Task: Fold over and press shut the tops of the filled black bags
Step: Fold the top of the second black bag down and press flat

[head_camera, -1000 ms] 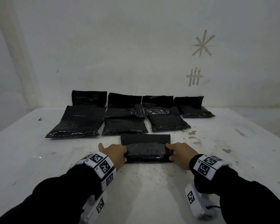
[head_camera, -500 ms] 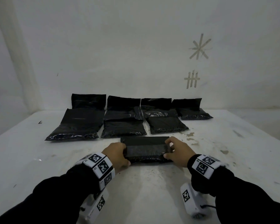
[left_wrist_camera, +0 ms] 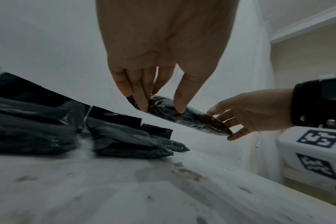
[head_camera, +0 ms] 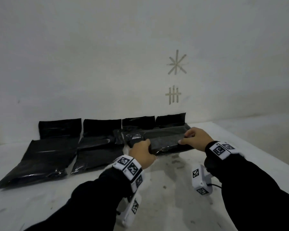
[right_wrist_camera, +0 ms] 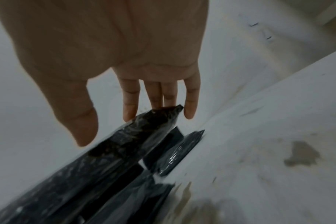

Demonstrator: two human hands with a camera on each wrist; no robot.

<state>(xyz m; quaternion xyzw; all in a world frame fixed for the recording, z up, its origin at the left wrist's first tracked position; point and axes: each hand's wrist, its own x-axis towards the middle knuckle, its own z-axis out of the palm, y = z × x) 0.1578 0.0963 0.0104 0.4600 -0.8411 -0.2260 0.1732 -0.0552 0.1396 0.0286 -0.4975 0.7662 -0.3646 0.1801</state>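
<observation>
We are holding one folded black bag [head_camera: 163, 142] up off the desk [head_camera: 157, 189], our left hand [head_camera: 141, 155] and right hand [head_camera: 196, 139] fingers pinching its ends. Other bags [head_camera: 97, 147] are lying folded behind it, so it looks like most are done.

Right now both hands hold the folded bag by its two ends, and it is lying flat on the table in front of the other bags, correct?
Not quite. The left hand and right hand do hold the folded bag by its two ends, but it is lifted clear of the table, not lying on it. The left wrist view shows open space beneath it, with the other bags lying below.
</observation>
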